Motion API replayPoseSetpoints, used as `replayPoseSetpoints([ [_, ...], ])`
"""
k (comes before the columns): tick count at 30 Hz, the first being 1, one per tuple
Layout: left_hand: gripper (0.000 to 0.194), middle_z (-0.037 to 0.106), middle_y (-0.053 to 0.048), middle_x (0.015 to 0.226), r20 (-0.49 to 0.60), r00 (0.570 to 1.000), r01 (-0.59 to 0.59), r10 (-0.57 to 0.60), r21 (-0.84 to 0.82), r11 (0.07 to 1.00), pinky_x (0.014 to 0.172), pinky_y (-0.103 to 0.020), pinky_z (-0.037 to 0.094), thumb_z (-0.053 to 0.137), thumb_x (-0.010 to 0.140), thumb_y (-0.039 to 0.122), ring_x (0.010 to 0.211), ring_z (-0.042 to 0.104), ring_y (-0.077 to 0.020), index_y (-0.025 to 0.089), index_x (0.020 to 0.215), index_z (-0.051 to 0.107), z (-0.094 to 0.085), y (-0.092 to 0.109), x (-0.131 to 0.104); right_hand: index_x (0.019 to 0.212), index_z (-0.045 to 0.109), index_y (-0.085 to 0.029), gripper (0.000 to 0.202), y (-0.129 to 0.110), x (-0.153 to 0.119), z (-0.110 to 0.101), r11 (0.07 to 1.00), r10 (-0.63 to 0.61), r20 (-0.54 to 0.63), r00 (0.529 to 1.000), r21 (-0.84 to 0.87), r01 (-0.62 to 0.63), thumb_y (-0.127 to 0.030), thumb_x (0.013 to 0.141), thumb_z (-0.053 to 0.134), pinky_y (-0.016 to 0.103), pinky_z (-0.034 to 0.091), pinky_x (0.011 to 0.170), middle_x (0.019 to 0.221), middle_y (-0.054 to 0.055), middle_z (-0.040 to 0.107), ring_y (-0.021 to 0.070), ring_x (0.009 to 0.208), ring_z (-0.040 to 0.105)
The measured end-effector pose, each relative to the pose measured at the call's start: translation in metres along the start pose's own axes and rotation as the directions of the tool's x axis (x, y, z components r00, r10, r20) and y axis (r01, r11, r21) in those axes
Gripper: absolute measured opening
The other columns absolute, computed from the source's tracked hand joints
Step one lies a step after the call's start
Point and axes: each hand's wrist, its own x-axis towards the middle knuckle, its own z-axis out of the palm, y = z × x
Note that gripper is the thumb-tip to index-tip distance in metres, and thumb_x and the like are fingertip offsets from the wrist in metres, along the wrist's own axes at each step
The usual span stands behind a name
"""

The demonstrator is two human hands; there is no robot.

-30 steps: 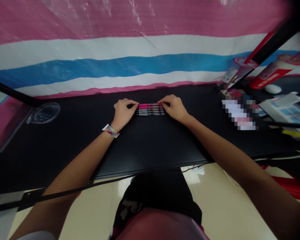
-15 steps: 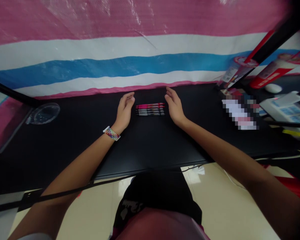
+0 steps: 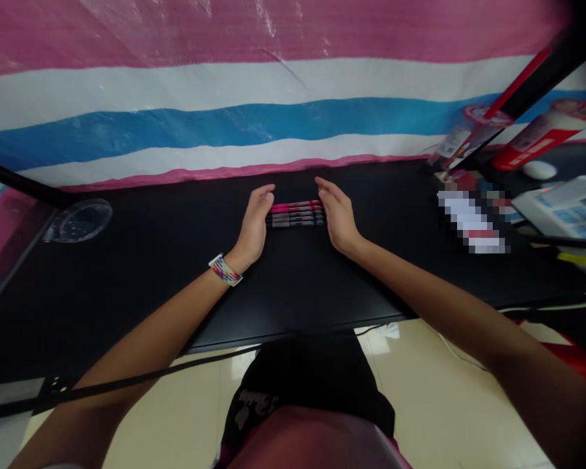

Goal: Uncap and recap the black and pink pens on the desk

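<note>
Several pens (image 3: 297,215), pink and red at the back and grey at the front, lie side by side in a row on the black table (image 3: 293,280). My left hand (image 3: 256,225), with a colourful woven band on its wrist, stands on edge at their left ends. At their right ends is my right hand (image 3: 338,218), its palm turned inward. Both hands are open with fingers stretched forward, at or touching the pen ends; neither is wrapped round them.
A clear plastic lid (image 3: 85,220) lies at the far left. On the right stand a clear cup (image 3: 469,137) and a red-and-white cup (image 3: 542,137), near a white rounded object (image 3: 540,170) and papers. A striped sheet (image 3: 273,120) hangs behind.
Both hands have come closer together around the pens. My left hand moved right, up to the left ends, and my right hand now meets the right ends.
</note>
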Motion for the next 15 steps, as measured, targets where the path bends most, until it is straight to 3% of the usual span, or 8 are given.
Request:
replayPoseSetpoints([
  [4,0.051,0.063,-0.007,0.162,0.022,1.000,0.001,-0.003,0.101,0.995,0.136,-0.046,0.042,0.043,0.115,0.067,0.160,0.054,-0.0287,0.033,0.147,0.062,0.003,0.008,-0.009,0.160,0.066,-0.028,0.060,-0.009,-0.004,-0.003,0.985,-0.001,0.012,1.000,-0.172,0.003,-0.060,0.110,0.054,0.059,0.046,0.132,0.164,0.011,0.067,0.0347,0.160,0.056],
  [8,0.049,0.064,-0.006,0.163,0.016,1.000,-0.010,0.008,0.100,0.995,0.137,-0.047,0.042,0.044,0.116,0.063,0.162,0.053,-0.0287,0.033,0.148,0.064,0.005,0.011,-0.015,0.164,0.064,-0.030,0.062,-0.018,-0.010,-0.004,0.961,-0.051,0.062,0.997,-0.268,0.066,-0.061,0.110,0.056,0.060,0.049,0.131,0.163,0.011,0.068,0.0356,0.159,0.057],
  [15,0.042,0.064,-0.001,0.165,0.001,1.000,-0.019,0.019,0.180,0.983,0.140,-0.055,0.040,0.050,0.116,0.055,0.165,0.050,-0.0313,0.037,0.147,0.071,0.002,0.009,-0.019,0.156,0.072,-0.026,0.055,-0.020,-0.023,-0.005,0.972,-0.073,0.035,0.997,-0.220,0.079,-0.052,0.113,0.049,0.059,0.049,0.130,0.159,0.012,0.072,0.0352,0.156,0.061],
])
